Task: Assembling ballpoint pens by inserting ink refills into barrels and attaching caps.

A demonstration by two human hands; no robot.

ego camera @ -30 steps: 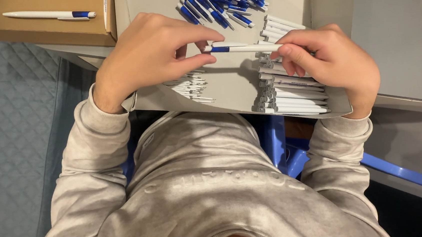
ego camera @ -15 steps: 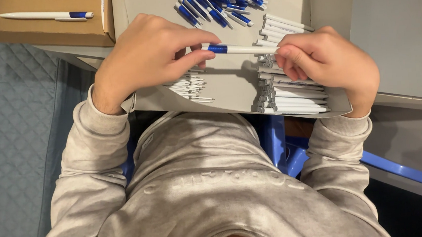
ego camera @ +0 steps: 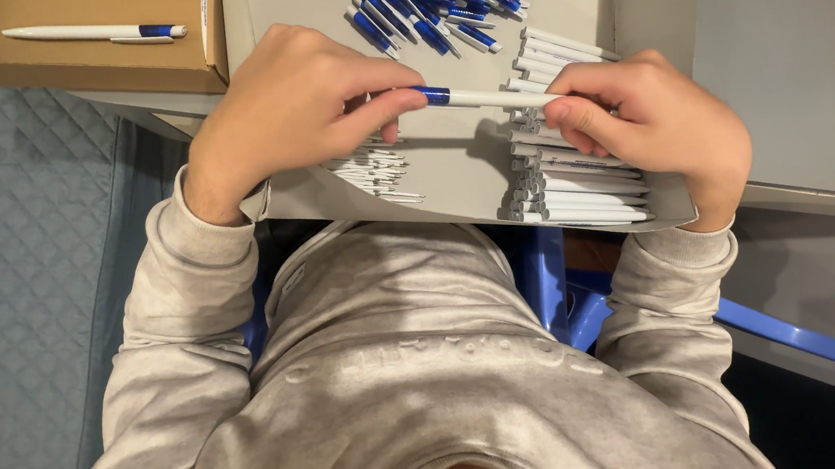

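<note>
Grey worktop (ego camera: 783, 87), shallow grey cardboard tray (ego camera: 472, 176): my left hand (ego camera: 294, 115) and right hand (ego camera: 657, 121) each pinch one end of slim white-and-blue plastic pen (ego camera: 486, 96), long axis lying crosswise between them.

Single head cam, worn by the person, looks steeply down, close-in. Own chest and sleeves fill bottom half; both hands w/ a grey tray (ego camera: 453, 177) sit in the upper part. Desk edge along top, floor at left. No 2nd view, so no overlap.
</note>
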